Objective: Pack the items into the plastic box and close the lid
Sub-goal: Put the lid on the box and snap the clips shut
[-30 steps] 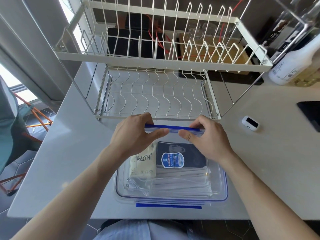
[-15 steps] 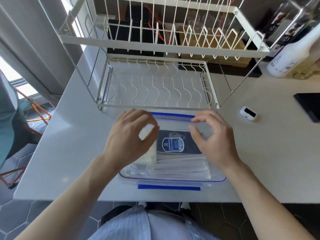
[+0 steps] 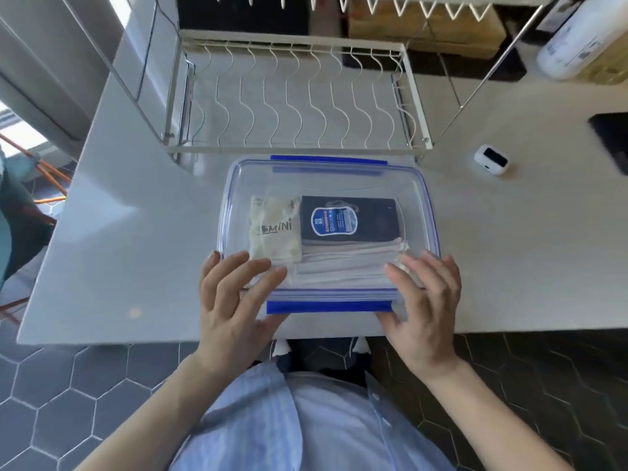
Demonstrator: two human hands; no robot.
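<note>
A clear plastic box point(image 3: 429, 212) with a blue-edged lid lying flat on it stands at the white counter's near edge. Through the lid I see a dark packet with a blue label point(image 3: 350, 219), a cream "MINI" pouch point(image 3: 274, 232) to its left, and a stack of white folded items point(image 3: 343, 266) under them. A blue clip point(image 3: 328, 306) runs along the near side, another blue clip point(image 3: 329, 160) along the far side. My left hand point(image 3: 234, 297) rests fingers spread on the lid's near left corner. My right hand point(image 3: 426, 300) rests spread on the near right corner.
A white wire dish rack point(image 3: 292, 96) stands just behind the box. A small white device point(image 3: 491, 161) lies on the counter to the right, with a dark flat object point(image 3: 611, 141) at the right edge and a white bottle point(image 3: 577, 39) at the back right.
Both hands have come from the lid's far edge to its near corners, and the lid has gone from tilted up to flat on the box. The camera has tipped further down.
</note>
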